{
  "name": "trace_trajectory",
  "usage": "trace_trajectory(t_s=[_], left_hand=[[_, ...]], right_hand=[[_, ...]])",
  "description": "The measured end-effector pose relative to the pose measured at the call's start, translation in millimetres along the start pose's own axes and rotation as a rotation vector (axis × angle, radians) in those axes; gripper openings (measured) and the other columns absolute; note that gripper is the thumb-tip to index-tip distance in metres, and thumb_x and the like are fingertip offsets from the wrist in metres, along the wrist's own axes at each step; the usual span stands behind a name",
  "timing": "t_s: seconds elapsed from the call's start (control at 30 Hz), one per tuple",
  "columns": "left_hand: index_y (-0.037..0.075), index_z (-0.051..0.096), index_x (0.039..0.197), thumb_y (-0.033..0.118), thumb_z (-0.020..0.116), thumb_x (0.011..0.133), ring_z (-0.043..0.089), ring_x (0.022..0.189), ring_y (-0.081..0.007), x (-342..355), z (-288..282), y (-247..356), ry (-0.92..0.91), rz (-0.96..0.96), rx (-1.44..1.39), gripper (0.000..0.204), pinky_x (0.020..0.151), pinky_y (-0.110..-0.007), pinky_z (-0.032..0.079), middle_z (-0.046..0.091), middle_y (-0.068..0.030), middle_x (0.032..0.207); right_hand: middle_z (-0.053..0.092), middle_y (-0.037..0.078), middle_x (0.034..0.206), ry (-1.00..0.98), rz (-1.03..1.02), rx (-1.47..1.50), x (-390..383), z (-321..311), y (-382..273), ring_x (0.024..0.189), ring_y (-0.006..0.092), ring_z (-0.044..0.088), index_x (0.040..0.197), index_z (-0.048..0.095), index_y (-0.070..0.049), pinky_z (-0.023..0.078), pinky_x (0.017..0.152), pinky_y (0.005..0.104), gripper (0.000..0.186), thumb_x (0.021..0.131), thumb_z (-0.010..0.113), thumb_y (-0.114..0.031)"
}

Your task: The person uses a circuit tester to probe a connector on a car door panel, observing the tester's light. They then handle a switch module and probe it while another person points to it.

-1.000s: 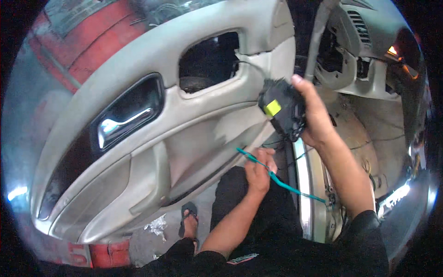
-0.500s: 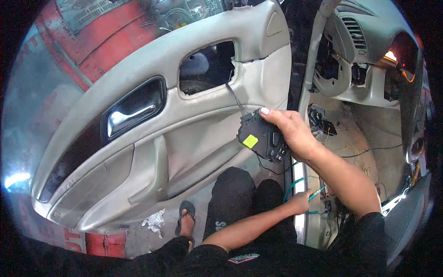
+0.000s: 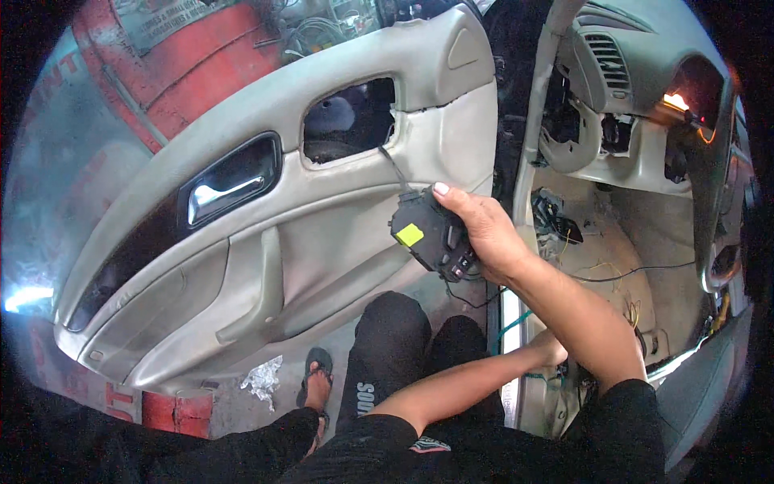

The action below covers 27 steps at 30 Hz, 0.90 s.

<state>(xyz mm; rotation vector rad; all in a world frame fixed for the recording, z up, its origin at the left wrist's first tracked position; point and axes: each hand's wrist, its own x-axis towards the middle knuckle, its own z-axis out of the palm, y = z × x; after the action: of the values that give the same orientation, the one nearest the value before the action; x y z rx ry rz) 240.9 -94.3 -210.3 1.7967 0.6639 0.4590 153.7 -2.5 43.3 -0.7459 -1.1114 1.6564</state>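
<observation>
A red painted wall stands behind. Grey concrete floor lies below, with crumpled foil on it.

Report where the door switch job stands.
Done: the black switch module is out of the door panel, leaving an open cutout. In hand: the right hand holds the module, a cable running to the cutout. Left: the left hand reaches toward the sill.
</observation>
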Motion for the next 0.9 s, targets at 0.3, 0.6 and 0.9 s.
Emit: trace_trajectory(t_s=[0.3,0.6,0.9], left_hand=[[0.001,0.052,0.131,0.025,0.064,0.089,0.043,0.132,-0.0308,-51,-101,-2,0.214,-0.037,0.045,0.050,0.111,-0.044,0.031,0.049,-0.0190,0.142],[-0.003,0.049,0.133,0.046,0.057,0.093,0.054,0.118,-0.0326,-165,-248,126,1.389,0.284,0.354,0.063,0.099,-0.041,0.045,0.058,-0.0204,0.125],[0.001,0.043,0.140,0.046,0.070,0.085,0.050,0.124,-0.0278,-165,-276,115,1.194,0.133,0.699,0.076,0.105,-0.040,0.039,0.050,-0.0152,0.139]], right_hand=[[0.069,0.007,0.095,-0.017,-0.003,0.007,12,-4,0,0.083,0.0149,0.064,0.109,0.068,0.000,0.050,0.077,0.0303,0.052,0.094,0.056,-0.048],[0.066,0.031,0.092,0.152,-0.302,-0.398,17,1,46,0.090,0.0407,0.067,0.092,0.066,0.012,0.052,0.080,0.0455,0.061,0.081,0.068,-0.048],[0.065,0.030,0.101,-0.088,-0.089,-0.370,12,18,45,0.099,0.0440,0.063,0.105,0.059,0.014,0.050,0.086,0.0462,0.064,0.091,0.051,-0.047]])
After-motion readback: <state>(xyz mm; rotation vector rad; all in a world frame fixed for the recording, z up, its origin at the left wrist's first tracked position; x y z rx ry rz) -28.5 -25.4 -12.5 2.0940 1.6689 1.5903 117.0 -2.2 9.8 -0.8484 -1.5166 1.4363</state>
